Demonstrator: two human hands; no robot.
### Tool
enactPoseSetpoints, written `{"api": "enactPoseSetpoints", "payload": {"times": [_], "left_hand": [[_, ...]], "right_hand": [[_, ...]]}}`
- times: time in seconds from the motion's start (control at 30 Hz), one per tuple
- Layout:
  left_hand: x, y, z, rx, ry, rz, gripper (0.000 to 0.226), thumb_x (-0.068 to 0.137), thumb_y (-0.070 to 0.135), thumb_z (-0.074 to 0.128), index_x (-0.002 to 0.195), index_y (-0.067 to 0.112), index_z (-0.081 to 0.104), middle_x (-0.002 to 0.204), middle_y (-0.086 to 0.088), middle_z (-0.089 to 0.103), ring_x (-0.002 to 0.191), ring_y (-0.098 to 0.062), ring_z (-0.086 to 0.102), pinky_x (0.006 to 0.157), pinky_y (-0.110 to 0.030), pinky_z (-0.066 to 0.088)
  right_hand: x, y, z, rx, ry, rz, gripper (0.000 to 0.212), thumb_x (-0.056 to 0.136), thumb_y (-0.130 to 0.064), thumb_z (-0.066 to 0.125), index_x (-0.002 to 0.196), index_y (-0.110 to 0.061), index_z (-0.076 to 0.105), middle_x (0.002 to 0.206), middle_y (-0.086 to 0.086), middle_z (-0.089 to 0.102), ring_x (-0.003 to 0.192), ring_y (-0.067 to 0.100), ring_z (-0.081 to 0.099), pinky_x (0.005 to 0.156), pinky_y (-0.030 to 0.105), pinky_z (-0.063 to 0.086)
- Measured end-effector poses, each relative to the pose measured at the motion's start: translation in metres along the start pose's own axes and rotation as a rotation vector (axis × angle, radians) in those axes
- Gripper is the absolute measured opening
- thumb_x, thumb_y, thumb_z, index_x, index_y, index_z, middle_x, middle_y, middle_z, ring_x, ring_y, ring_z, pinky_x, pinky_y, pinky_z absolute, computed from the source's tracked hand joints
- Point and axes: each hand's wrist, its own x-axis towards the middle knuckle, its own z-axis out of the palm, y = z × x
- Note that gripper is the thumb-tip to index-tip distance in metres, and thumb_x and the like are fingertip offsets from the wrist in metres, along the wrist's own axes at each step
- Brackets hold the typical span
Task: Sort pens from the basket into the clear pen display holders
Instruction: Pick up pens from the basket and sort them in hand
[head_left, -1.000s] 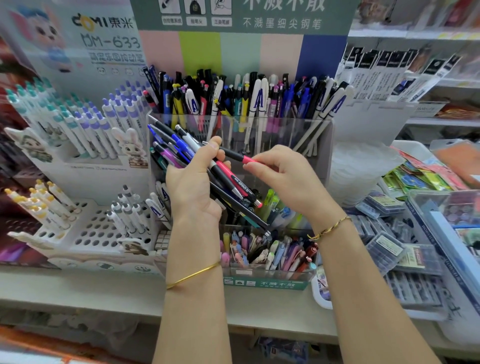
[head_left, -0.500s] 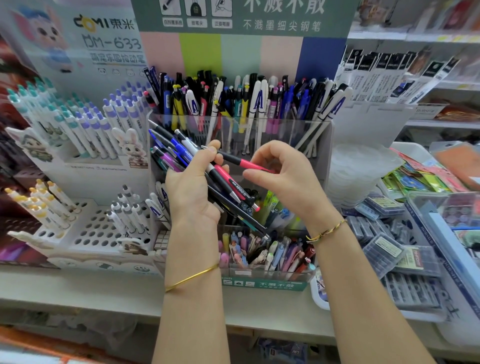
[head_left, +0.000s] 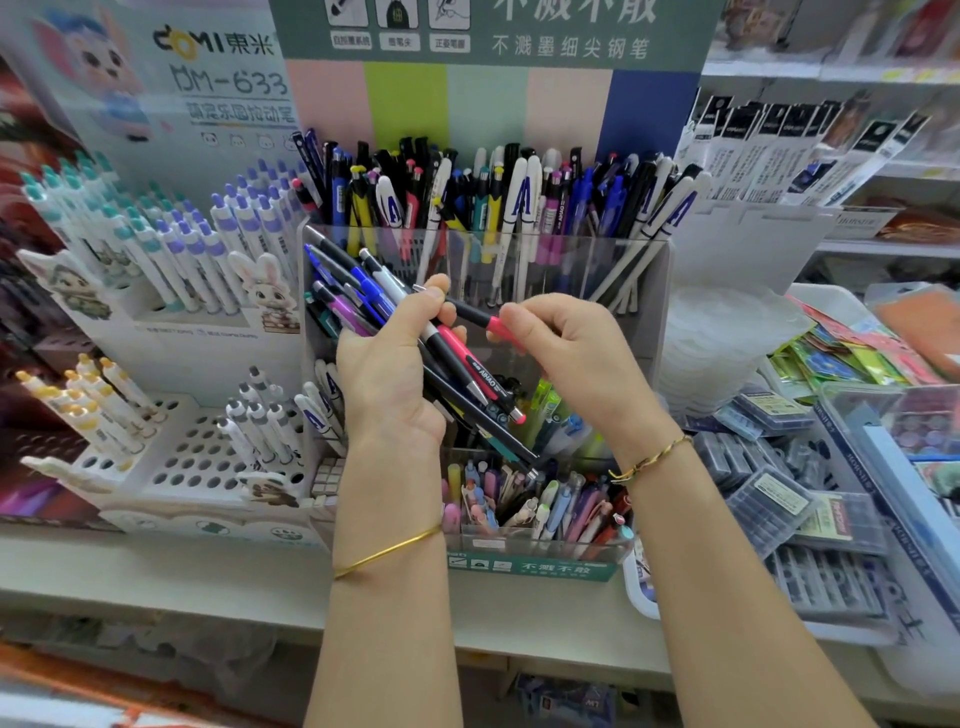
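Note:
My left hand (head_left: 387, 364) grips a fanned bundle of pens (head_left: 358, 301), their ends sticking out up-left and down-right. My right hand (head_left: 566, 348) pinches the pink end of one black-and-pink pen (head_left: 475, 315), whose other end still lies under my left thumb. Both hands hover in front of the clear pen display holder (head_left: 644, 270), whose upper tier is packed with upright pens (head_left: 498, 202). A lower clear tier (head_left: 540, 545) holds pastel pens. No basket shows in this view.
A white rack of capped pens (head_left: 171, 249) stands to the left, with a perforated white stand (head_left: 192, 462) below it. To the right lie boxed refills (head_left: 769, 499) and packets (head_left: 852, 358). The shelf edge (head_left: 208, 587) runs across the front.
My right hand has slid a little up and right along the black-and-pink pen, drawing it partly out of the bundle. My left hand has stayed put.

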Motion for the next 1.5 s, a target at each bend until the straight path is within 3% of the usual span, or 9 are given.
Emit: {"api": "enactPoseSetpoints", "payload": {"times": [0.17, 0.27, 0.4, 0.53, 0.67, 1.0, 1.1, 1.33, 1.5], "left_hand": [[0.000, -0.002, 0.001, 0.005, -0.034, -0.021, 0.038, 0.085, 0.000, 0.065, 0.122, -0.004, 0.057, 0.082, -0.002, 0.071, 0.058, -0.007, 0.063, 0.056, -0.023, 0.053], [0.000, -0.001, 0.001, -0.019, -0.023, -0.031, 0.023, 0.086, -0.002, 0.065, 0.106, 0.003, 0.057, 0.076, -0.003, 0.071, 0.054, -0.007, 0.062, 0.054, -0.022, 0.053], [-0.001, 0.000, 0.000, -0.028, -0.051, -0.055, 0.031, 0.085, 0.001, 0.066, 0.115, -0.003, 0.061, 0.072, -0.002, 0.066, 0.054, -0.006, 0.062, 0.053, -0.021, 0.053], [0.001, 0.000, -0.001, 0.008, -0.081, -0.068, 0.029, 0.086, 0.005, 0.066, 0.114, 0.000, 0.064, 0.066, 0.001, 0.065, 0.052, -0.005, 0.062, 0.053, -0.021, 0.052], [0.001, 0.001, -0.002, -0.019, -0.094, -0.079, 0.027, 0.086, 0.004, 0.065, 0.113, 0.000, 0.064, 0.066, 0.000, 0.063, 0.053, -0.005, 0.061, 0.052, -0.022, 0.052], [0.002, 0.002, -0.004, 0.001, -0.068, -0.054, 0.046, 0.085, 0.005, 0.068, 0.127, -0.006, 0.055, 0.063, -0.001, 0.062, 0.050, -0.006, 0.061, 0.050, -0.020, 0.051], [0.002, 0.001, -0.005, -0.011, -0.068, -0.057, 0.047, 0.084, 0.005, 0.068, 0.128, -0.007, 0.055, 0.068, -0.002, 0.062, 0.051, -0.005, 0.061, 0.051, -0.020, 0.051], [0.000, 0.002, -0.007, 0.009, -0.082, -0.071, 0.053, 0.084, 0.005, 0.069, 0.132, -0.006, 0.050, 0.061, 0.000, 0.060, 0.048, -0.006, 0.059, 0.049, -0.020, 0.050], [0.002, 0.003, -0.011, -0.005, -0.057, -0.072, 0.051, 0.083, 0.004, 0.069, 0.130, -0.006, 0.052, 0.063, -0.001, 0.061, 0.048, -0.006, 0.059, 0.049, -0.020, 0.050]], "right_hand": [[0.001, 0.001, 0.005, -0.068, 0.072, -0.125, 0.011, 0.083, -0.028, 0.072, 0.091, -0.025, 0.064, 0.068, -0.011, 0.054, 0.068, 0.012, 0.054, 0.070, 0.044, 0.051], [0.002, 0.002, 0.003, -0.047, 0.087, -0.145, 0.007, 0.084, -0.025, 0.070, 0.090, -0.023, 0.068, 0.071, -0.011, 0.056, 0.071, 0.016, 0.056, 0.072, 0.045, 0.052], [0.001, 0.001, 0.004, -0.052, 0.080, -0.151, 0.003, 0.089, -0.021, 0.065, 0.089, -0.022, 0.068, 0.076, -0.014, 0.058, 0.071, 0.008, 0.055, 0.071, 0.035, 0.051], [0.002, -0.004, 0.003, 0.000, 0.021, -0.062, 0.022, 0.096, -0.025, 0.056, 0.083, -0.013, 0.070, 0.064, -0.013, 0.058, 0.060, -0.001, 0.053, 0.063, 0.023, 0.045], [0.000, -0.007, 0.004, 0.068, 0.013, -0.100, 0.018, 0.080, -0.021, 0.076, 0.089, -0.011, 0.063, 0.069, -0.004, 0.060, 0.062, 0.010, 0.056, 0.058, 0.024, 0.049], [0.004, -0.008, -0.002, 0.063, -0.093, -0.038, 0.007, 0.091, -0.019, 0.063, 0.091, -0.012, 0.066, 0.065, -0.009, 0.058, 0.052, -0.001, 0.052, 0.050, 0.011, 0.039], [0.004, -0.009, -0.004, 0.097, -0.095, -0.041, 0.011, 0.083, -0.013, 0.073, 0.090, -0.007, 0.067, 0.069, -0.004, 0.061, 0.052, -0.001, 0.052, 0.049, 0.010, 0.039], [0.004, -0.011, -0.010, 0.086, -0.172, -0.014, 0.018, 0.094, -0.015, 0.060, 0.088, -0.001, 0.069, 0.057, 0.000, 0.054, 0.040, 0.002, 0.042, 0.043, 0.010, 0.031], [0.001, -0.009, -0.005, 0.035, -0.134, -0.059, 0.010, 0.088, -0.018, 0.067, 0.097, -0.013, 0.068, 0.071, -0.007, 0.061, 0.057, 0.000, 0.053, 0.056, 0.014, 0.044]]}}
